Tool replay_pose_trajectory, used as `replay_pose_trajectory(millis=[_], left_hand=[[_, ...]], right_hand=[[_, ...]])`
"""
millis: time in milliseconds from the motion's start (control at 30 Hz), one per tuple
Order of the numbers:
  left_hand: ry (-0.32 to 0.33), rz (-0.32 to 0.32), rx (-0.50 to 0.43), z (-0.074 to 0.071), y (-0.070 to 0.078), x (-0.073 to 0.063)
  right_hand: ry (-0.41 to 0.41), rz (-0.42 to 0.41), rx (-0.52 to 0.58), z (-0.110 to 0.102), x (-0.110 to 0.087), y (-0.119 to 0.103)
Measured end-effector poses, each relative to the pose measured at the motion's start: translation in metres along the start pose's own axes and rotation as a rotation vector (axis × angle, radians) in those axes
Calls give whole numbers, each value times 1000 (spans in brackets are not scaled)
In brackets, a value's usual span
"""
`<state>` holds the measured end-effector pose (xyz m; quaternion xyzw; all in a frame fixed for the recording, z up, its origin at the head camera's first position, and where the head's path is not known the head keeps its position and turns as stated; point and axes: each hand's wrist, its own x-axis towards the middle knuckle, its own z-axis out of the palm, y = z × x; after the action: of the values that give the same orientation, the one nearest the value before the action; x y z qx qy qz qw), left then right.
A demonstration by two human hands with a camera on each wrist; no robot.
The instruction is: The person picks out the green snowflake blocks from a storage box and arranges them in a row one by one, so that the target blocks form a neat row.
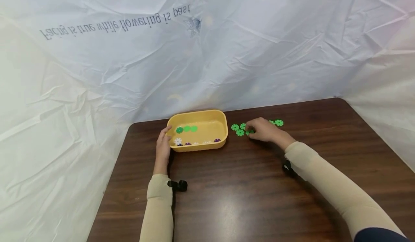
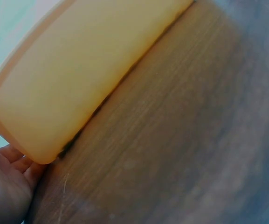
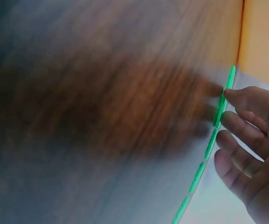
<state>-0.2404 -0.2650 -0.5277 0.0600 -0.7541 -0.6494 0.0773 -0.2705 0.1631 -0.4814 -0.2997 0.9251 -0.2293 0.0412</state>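
My left hand grips the left end of a yellow plastic basin, fingertips over its rim in the head view. The left wrist view shows its fingers against the basin's outer wall. To the right of the basin, my right hand hovers low over green snowflake discs on the table. In the right wrist view its thumb and loosely bent fingers are spread, tips right at a disc lying flat. The hand hides part of the group.
Inside the basin are three green discs, a white one and several purple, blue or white ones along the near wall. Another green disc lies beyond my right hand. A pale curtain hangs behind the brown table.
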Motion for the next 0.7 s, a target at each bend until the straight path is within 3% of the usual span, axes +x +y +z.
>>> replay_pose_trajectory(millis=[167,433,567,700], left_hand=[[26,23,19,2,0,2],[-3,15,-2,-1,-1,2],[-6,0,-11,-1,-2,2],[0,-4,-9,1,-2,3]], right_hand=[[46,-28,20,-4,9,-7],[93,-138,41,-16,43,-48],[55,-176,29,-15,64,-70],[-42,-178,5,-5,86,-86]])
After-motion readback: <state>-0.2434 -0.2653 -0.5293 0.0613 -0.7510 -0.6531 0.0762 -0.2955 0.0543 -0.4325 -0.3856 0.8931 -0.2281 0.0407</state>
